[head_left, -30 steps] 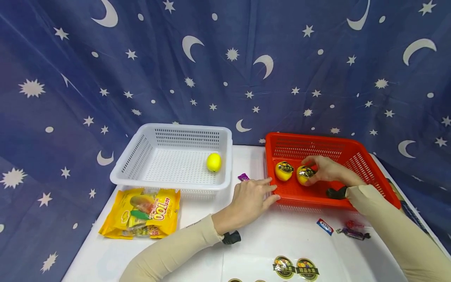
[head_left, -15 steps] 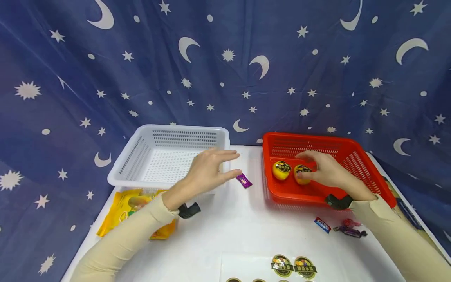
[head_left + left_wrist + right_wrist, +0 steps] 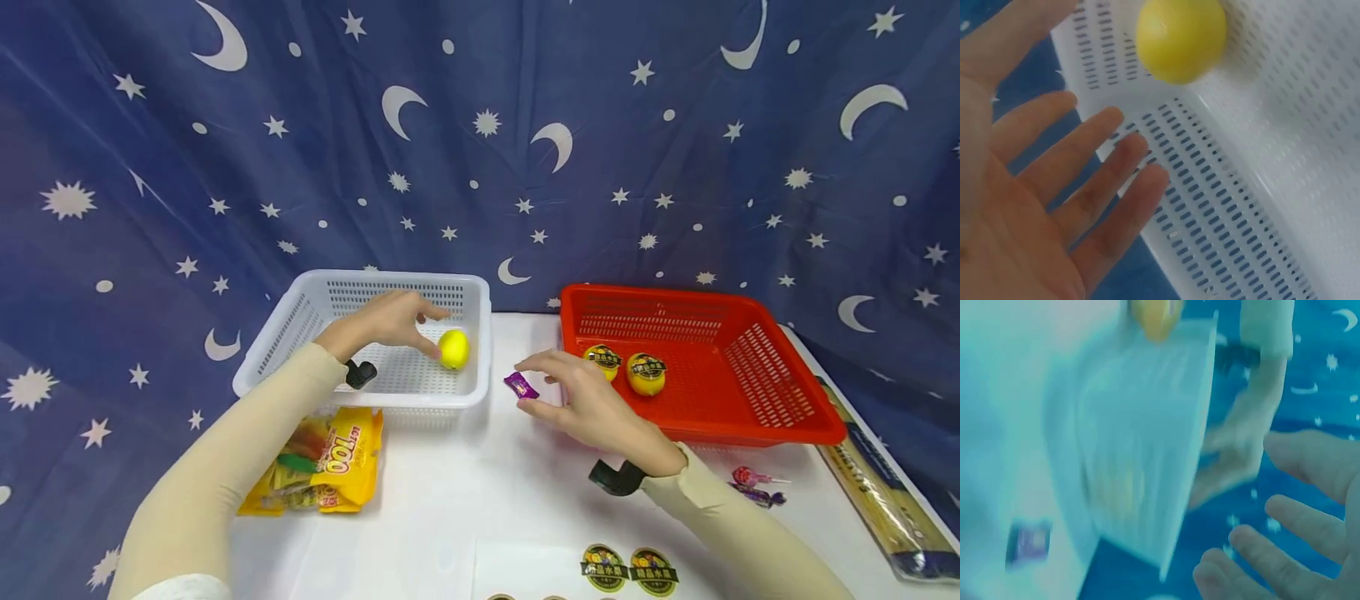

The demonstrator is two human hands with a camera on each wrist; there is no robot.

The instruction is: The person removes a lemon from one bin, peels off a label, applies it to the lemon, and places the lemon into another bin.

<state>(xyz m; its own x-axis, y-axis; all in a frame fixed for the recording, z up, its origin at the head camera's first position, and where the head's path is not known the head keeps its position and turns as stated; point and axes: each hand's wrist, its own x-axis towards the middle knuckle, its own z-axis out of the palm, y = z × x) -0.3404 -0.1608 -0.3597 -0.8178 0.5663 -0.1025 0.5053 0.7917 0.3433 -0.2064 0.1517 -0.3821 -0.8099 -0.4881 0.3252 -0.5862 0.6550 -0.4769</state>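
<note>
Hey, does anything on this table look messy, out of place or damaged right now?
Nothing looks damaged or spilled. A few wrapped sweets lie loose on the table instead of in a basket: a purple candy between the white basket and the red basket, by the right hand, and a lollipop with another candy in front of the red basket.

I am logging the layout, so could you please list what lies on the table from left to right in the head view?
Yellow snack bag → white basket → lemon → purple candy → two labelled fruits in the red basket → wrapped sweets.
</note>
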